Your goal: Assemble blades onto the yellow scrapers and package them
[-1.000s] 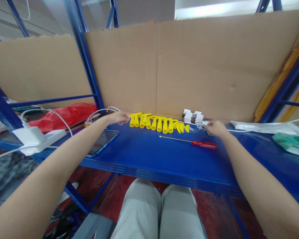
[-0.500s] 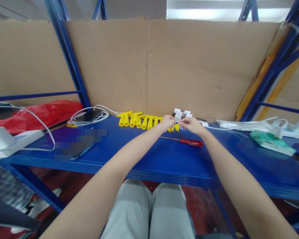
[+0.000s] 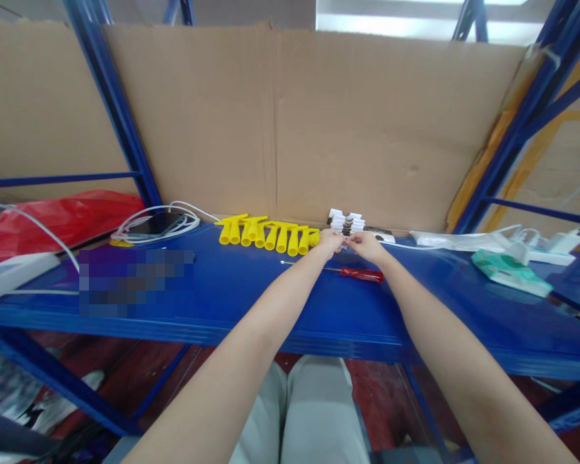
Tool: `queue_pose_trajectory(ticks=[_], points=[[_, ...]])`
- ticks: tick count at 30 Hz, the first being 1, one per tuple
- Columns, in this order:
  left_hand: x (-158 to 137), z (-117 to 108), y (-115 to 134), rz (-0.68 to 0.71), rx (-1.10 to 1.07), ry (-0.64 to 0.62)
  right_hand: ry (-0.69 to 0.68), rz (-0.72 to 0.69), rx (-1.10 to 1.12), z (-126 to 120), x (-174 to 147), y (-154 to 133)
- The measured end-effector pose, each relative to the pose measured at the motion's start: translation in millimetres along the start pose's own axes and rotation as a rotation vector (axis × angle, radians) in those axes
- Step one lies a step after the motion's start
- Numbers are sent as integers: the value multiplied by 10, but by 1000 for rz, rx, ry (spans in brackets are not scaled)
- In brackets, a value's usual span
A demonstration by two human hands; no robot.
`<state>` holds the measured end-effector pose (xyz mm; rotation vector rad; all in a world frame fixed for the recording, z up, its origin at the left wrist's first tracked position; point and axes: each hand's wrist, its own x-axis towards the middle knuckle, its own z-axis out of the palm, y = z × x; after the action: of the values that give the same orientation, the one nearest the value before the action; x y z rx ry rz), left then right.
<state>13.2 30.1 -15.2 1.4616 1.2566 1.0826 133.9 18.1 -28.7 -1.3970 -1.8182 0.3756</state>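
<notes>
My left hand point(image 3: 332, 241) and my right hand point(image 3: 364, 245) meet fingertip to fingertip near the back of the blue table. Both are closed in a pinch; whatever sits between the fingers is too small to make out. Just behind them stands a stack of white pieces with dark parts point(image 3: 347, 221). To the left lies a row of yellow T-shaped plastic parts with hollow round ends point(image 3: 270, 240), its right end partly covered by my left hand. In front of my hands lies a screwdriver with a red handle point(image 3: 361, 275), its shaft running left, partly behind my left forearm.
Cardboard point(image 3: 319, 129) walls off the back between blue posts. On the left are a red bag point(image 3: 62, 219), a coiled white cable point(image 3: 118, 233) and a phone point(image 3: 157, 223). A green packet point(image 3: 510, 273) and a white power strip point(image 3: 551, 256) lie right.
The view has shifted, so the table's things appear farther left. My hands stay together, and the small yellow pieces seen beneath them before are now hidden.
</notes>
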Motion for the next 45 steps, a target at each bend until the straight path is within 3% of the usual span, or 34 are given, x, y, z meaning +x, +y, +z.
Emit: queue_pose_trajectory(ticks=[5, 14, 23, 34, 39, 45], points=[[-30, -77, -39, 23, 37, 6, -22, 57, 62, 24, -11, -60], [2, -74, -148, 59, 205, -26, -88, 188, -74, 19, -46, -161], [7, -68, -141, 52, 273, -3, -87, 183, -201, 43, -3, -201], [39, -113, -154, 44, 335, 23, -151, 96, -434, 60, -27, -483], [57, -182, -163, 230, 432, 104, -138, 140, -516, 54, -10, -405], [67, -165, -179, 386, 487, 47, -133, 150, -537, 38, 14, -259]])
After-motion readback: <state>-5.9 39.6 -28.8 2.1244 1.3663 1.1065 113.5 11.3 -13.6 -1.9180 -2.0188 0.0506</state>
